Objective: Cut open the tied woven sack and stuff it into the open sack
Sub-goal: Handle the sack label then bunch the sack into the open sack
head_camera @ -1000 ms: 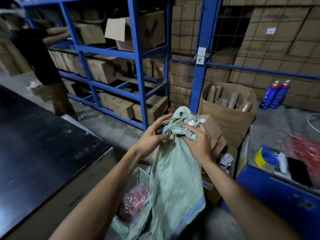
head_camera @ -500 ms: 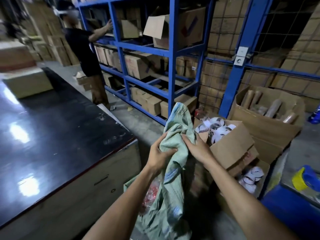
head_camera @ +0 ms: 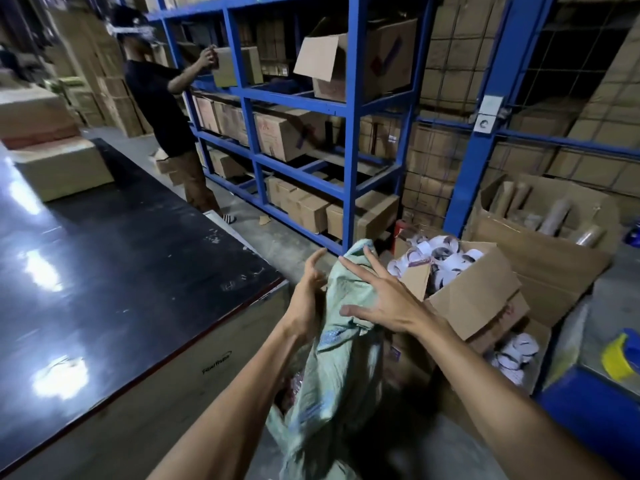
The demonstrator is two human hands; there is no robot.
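The pale green woven sack (head_camera: 337, 344) hangs limp and crumpled just right of the black-topped table (head_camera: 114, 265), its long axis near vertical, its bunched top pointing up toward the blue shelving (head_camera: 349, 161). No tie or cutting tool is visible on it, so the cutting step appears complete. The lower end of the woven sack drops toward a second green sack mouth (head_camera: 277, 419) beside the table's near corner, where reddish contents (head_camera: 294, 386) show; whether the fabric has entered that mouth cannot be determined. Stuffing is judged to be at an early stage, with most of the fabric above the opening. The left hand (head_camera: 306, 299) lies against the side of the sack facing the table, fingers extended upward; whether it grips the cloth cannot be determined. The right hand (head_camera: 384, 299) is spread wide, fingers straight, over the side facing away from the table, holding nothing. Remaining work: gather the fabric and push it down into the opening.
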